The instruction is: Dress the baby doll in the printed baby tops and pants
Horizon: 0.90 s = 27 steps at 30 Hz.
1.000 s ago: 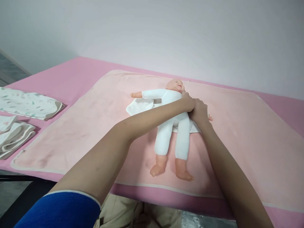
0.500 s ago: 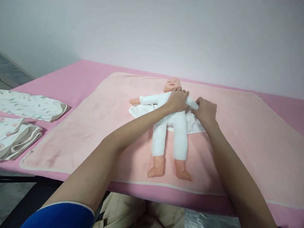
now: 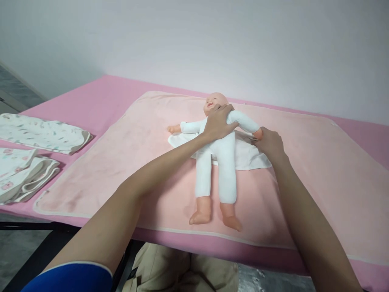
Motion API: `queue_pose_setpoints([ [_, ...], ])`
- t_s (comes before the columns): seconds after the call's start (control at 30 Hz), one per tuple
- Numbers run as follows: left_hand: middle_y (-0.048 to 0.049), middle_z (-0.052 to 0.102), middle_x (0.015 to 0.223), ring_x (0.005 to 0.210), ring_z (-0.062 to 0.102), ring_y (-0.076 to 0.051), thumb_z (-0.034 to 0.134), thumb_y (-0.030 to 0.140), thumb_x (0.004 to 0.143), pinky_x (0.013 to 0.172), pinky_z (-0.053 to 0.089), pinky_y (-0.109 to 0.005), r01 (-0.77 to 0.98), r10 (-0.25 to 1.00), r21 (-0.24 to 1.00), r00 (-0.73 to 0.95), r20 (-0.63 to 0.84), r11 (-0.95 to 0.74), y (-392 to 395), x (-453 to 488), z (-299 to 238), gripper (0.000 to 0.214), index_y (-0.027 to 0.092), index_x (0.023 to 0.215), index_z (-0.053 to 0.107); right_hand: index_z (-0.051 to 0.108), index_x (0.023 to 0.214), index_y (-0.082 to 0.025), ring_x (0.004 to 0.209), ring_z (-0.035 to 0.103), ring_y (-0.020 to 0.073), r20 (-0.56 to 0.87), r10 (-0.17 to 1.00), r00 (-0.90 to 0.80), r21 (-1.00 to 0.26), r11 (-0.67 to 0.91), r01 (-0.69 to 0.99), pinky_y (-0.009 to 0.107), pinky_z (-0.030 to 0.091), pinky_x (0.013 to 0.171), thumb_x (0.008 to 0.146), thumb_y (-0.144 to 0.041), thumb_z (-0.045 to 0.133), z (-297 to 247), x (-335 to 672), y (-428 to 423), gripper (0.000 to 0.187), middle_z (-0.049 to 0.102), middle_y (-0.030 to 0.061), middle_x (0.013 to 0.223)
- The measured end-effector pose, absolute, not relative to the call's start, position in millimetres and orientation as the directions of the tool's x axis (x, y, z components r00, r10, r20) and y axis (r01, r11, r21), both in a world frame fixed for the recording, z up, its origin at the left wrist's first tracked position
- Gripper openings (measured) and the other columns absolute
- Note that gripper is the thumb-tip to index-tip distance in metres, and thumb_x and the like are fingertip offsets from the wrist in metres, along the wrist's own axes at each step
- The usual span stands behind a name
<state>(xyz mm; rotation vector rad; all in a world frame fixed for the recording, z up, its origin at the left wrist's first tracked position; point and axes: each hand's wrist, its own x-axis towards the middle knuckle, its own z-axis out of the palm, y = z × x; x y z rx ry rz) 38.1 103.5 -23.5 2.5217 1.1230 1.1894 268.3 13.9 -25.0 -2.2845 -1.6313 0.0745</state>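
A baby doll (image 3: 227, 178) with a white cloth body lies on its back, its feet toward me. My left hand (image 3: 219, 121) grips its chest near the neck, with the thumb spread across toward the arm. My right hand (image 3: 271, 142) is closed at the end of the doll's arm on the right, against the doll's hand (image 3: 258, 133); some of its fingertips are hidden. Beneath the doll's back a white baby garment (image 3: 253, 159) is spread, showing on both sides of the torso. The doll's other arm (image 3: 191, 127) lies stretched out to the left.
A pale pink mat (image 3: 121, 162) lies under the doll on a bed with a pink cover (image 3: 103, 95). Two folded printed cloths, one with leaf-like marks (image 3: 42, 133) and one with pink figures (image 3: 27, 174), rest at the left. Behind the bed stands a pale wall (image 3: 194, 44).
The doll's arm on the right has straightened outward and its hand now shows. My right hand has moved slightly right. The doll's head has turned left, and my left hand has shifted a little left.
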Motion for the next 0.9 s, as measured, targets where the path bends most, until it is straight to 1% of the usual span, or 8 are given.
queue_pose_setpoints([
  [0.13,-0.0081,0.076,0.132,0.13,0.06,-0.036,0.07,0.04,0.095,0.115,0.049,-0.05,0.57,0.698,0.432,0.41,0.587,-0.699,104.4,34.1,-22.0,0.034,0.025,0.126,0.068,0.075,0.097,-0.023,0.099,0.074,0.0307,0.079,0.948,0.308,-0.564,-0.213,0.798,0.04,0.055,0.084,0.074,-0.03,0.081,-3.4,276.0,1.0,0.025,0.083,0.0065,0.101],
  [0.23,-0.0091,0.075,0.135,0.134,0.059,-0.036,0.071,0.041,0.094,0.118,0.048,-0.049,0.562,0.701,0.431,0.463,0.542,-0.706,105.0,37.4,-21.6,0.041,0.024,0.131,0.068,0.078,0.109,-0.027,0.1,0.074,0.0314,0.148,0.95,0.273,-0.651,-0.114,0.751,0.04,0.056,0.079,0.072,-0.037,0.087,31.4,280.3,-18.9,0.04,0.082,0.0059,0.11],
  [0.33,-0.0111,0.071,0.146,0.141,0.058,-0.035,0.067,0.049,0.098,0.125,0.044,-0.05,0.538,0.682,0.422,0.522,0.513,-0.73,99.9,37.9,-21.8,0.049,0.022,0.14,0.065,0.079,0.117,-0.036,0.101,0.073,0.0319,0.187,0.955,0.231,-0.582,-0.082,0.809,0.041,0.055,0.079,0.074,-0.048,0.092,62.8,280.2,-37.5,0.046,0.08,0.0028,0.117],
  [0.43,-0.0106,0.064,0.16,0.151,0.051,-0.036,0.057,0.056,0.105,0.13,0.04,-0.053,0.538,0.688,0.43,0.532,0.494,-0.725,90.6,24.6,-24.9,0.056,0.023,0.151,0.06,0.079,0.122,-0.04,0.1,0.071,0.0311,0.134,0.98,0.144,-0.458,-0.068,0.887,0.041,0.054,0.08,0.079,-0.06,0.089,70.7,272.1,-42.8,0.049,0.079,0.0021,0.114],
  [0.57,-0.0135,0.063,0.159,0.149,0.052,-0.036,0.048,0.059,0.109,0.125,0.044,-0.056,0.636,0.783,0.464,0.438,0.442,-0.617,92.4,-21.6,-37.2,0.064,0.019,0.157,0.054,0.075,0.122,-0.027,0.096,0.07,0.0336,0.094,0.982,0.164,-0.321,-0.126,0.938,0.042,0.053,0.08,0.089,-0.066,0.078,40.6,253.2,-24.9,0.051,0.078,0.0105,0.107],
  [0.7,-0.0187,0.071,0.143,0.137,0.055,-0.036,0.061,0.066,0.104,0.123,0.044,-0.06,0.824,0.9,0.372,0.346,0.267,-0.427,116.6,-80.2,-51.2,0.066,0.01,0.14,0.063,0.069,0.122,-0.016,0.105,0.069,0.0419,0.151,0.964,0.217,-0.185,-0.188,0.965,0.049,0.054,0.087,0.101,-0.068,0.06,0.4,240.5,-1.1,0.057,0.075,0.0231,0.115],
  [0.8,-0.0153,0.073,0.136,0.127,0.055,-0.03,0.067,0.075,0.099,0.117,0.049,-0.053,0.846,0.896,0.301,0.394,0.204,-0.44,128.6,-106.2,-51.2,0.069,0.012,0.129,0.066,0.065,0.129,-0.014,0.113,0.068,0.0448,0.195,0.957,0.215,-0.198,-0.177,0.964,0.052,0.053,0.093,0.106,-0.062,0.051,-10.0,240.7,5.7,0.055,0.073,0.0269,0.124],
  [0.9,-0.0108,0.068,0.145,0.125,0.052,-0.025,0.054,0.08,0.105,0.117,0.046,-0.048,0.833,0.844,0.19,0.465,0.266,-0.519,124.2,-104.5,-38.1,0.07,0.016,0.132,0.064,0.067,0.131,-0.015,0.114,0.068,0.0437,0.224,0.948,0.228,-0.244,-0.172,0.954,0.051,0.052,0.094,0.107,-0.056,0.051,-2.2,252.4,3.0,0.05,0.074,0.0256,0.124],
])
